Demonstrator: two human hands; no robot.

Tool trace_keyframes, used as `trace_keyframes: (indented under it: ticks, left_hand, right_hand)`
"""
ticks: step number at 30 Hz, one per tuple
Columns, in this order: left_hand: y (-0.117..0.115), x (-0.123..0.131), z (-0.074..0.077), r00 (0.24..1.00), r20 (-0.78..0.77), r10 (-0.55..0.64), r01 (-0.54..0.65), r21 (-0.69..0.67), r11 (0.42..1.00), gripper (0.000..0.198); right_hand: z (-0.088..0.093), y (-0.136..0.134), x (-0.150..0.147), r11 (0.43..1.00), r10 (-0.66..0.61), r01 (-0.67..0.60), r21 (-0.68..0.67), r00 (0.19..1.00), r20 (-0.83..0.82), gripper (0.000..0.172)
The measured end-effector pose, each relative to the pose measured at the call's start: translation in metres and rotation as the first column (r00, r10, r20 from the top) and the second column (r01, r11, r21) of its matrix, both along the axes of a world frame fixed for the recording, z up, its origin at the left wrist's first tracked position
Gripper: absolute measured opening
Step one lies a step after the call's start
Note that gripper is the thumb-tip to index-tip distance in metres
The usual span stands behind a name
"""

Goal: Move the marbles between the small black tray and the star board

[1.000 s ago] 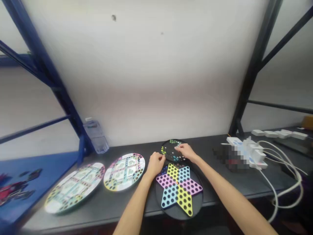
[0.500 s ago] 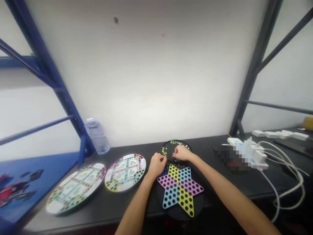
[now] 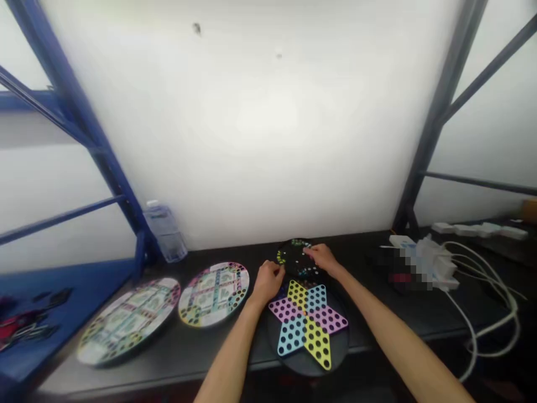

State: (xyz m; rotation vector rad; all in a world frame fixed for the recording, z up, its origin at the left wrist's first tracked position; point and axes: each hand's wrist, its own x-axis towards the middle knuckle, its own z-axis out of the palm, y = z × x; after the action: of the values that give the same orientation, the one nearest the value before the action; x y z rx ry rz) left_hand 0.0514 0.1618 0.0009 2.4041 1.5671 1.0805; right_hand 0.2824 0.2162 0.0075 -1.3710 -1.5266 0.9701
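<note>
Left hand [image 3: 267, 283] curled at the near edge of a black marble tray [image 3: 291, 259], right hand [image 3: 321, 259] half-open above it, any grasp hidden; tray just beyond the star-shaped Chinese checkers board [image 3: 308, 319], within easy reach.

View: one camera, worn on the person's head.
From: above and behind the hands, looking out over the bench [image 3: 369, 313].
Faces: forward and down, tipped toward the wall [image 3: 251, 140].
Nearness: close to the left hand [image 3: 266, 282] and right hand [image 3: 323, 260], the forearms running in from the bottom edge.
Spread: wide, the wall filling the upper half, the bench along the bottom.
</note>
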Motion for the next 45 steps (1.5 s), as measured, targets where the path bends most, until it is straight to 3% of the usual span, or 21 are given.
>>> trace_keyframes:
  ticks: [3, 6, 11, 21, 25, 28, 29, 31, 33, 34, 37, 40, 42, 45]
  left_hand:
    - [0.0, 0.0, 0.001, 1.0, -0.002, 0.006, -0.006, -0.001, 1.0, 0.041]
    - [0.0, 0.0, 0.001, 1.0, -0.002, 0.005, -0.005, -0.003, 1.0, 0.041]
    - [-0.001, 0.0, 0.001, 1.0, -0.001, 0.005, -0.005, -0.002, 1.0, 0.039]
    - [0.0, -0.001, 0.0, 1.0, 0.005, -0.005, 0.005, 0.006, 1.0, 0.04]
    - [0.0, -0.002, 0.0, 1.0, -0.001, -0.003, 0.003, 0.006, 1.0, 0.04]
    - [0.0, -0.002, 0.0, 1.0, -0.008, -0.001, 0.001, 0.0, 1.0, 0.041]
    - [0.0, -0.001, 0.0, 1.0, -0.011, 0.0, 0.0, -0.003, 1.0, 0.041]
    - [0.0, -0.001, 0.0, 1.0, -0.015, 0.006, -0.006, -0.009, 1.0, 0.042]
    - [0.0, -0.001, 0.0, 1.0, -0.02, 0.01, -0.01, -0.016, 1.0, 0.042]
    - [0.0, 0.0, 0.001, 1.0, -0.022, 0.012, -0.012, -0.018, 1.0, 0.042]
    - [0.0, 0.0, 0.001, 0.999, -0.028, 0.017, -0.017, -0.022, 1.0, 0.042]
    - [-0.001, 0.0, 0.002, 0.999, -0.032, 0.015, -0.016, -0.026, 1.0, 0.041]
    - [-0.001, 0.0, 0.002, 0.999, -0.033, 0.014, -0.015, -0.032, 0.999, 0.041]
    - [-0.001, 0.0, 0.002, 0.999, -0.034, 0.015, -0.016, -0.037, 0.999, 0.041]
  right_hand:
    - [0.005, -0.003, -0.007, 0.996, 0.0, -0.042, 0.082, 0.891, 0.454, 0.038]
    - [0.01, -0.005, -0.014, 0.995, -0.029, -0.037, 0.092, 0.779, 0.626, 0.031]
    - [0.009, -0.005, -0.022, 0.994, 0.002, -0.081, 0.079, 0.707, 0.707, 0.033]
    - [-0.001, 0.002, -0.022, 0.985, 0.046, -0.15, 0.09, 0.717, 0.696, 0.017]
    - [0.001, 0.005, -0.016, 0.986, 0.115, -0.159, 0.04, 0.846, 0.52, 0.03]
    - [0.006, 0.006, -0.005, 0.978, 0.181, -0.171, -0.124, 0.98, 0.081, 0.031]
    - [0.008, 0.005, -0.001, 0.963, 0.181, -0.2, -0.178, 0.976, -0.12, 0.03]
    - [0.012, 0.005, 0.006, 0.93, 0.158, -0.291, -0.226, 0.869, -0.469, 0.027]
    - [0.015, 0.004, 0.01, 0.905, 0.135, -0.353, -0.236, 0.765, -0.629, 0.027]
    - [0.015, 0.003, 0.01, 0.904, 0.121, -0.352, -0.244, 0.757, -0.643, 0.028]
    - [0.014, 0.001, 0.007, 0.944, 0.056, -0.197, -0.266, 0.888, -0.457, 0.035]
    - [0.014, -0.004, 0.006, 0.992, 0.079, -0.077, -0.103, 0.997, 0.014, 0.042]
    - [0.016, -0.008, 0.007, 0.99, 0.119, -0.139, 0.024, 0.913, 0.391, 0.043]
    - [0.019, -0.019, 0.011, 0.97, 0.106, -0.234, 0.071, 0.665, 0.739, 0.04]
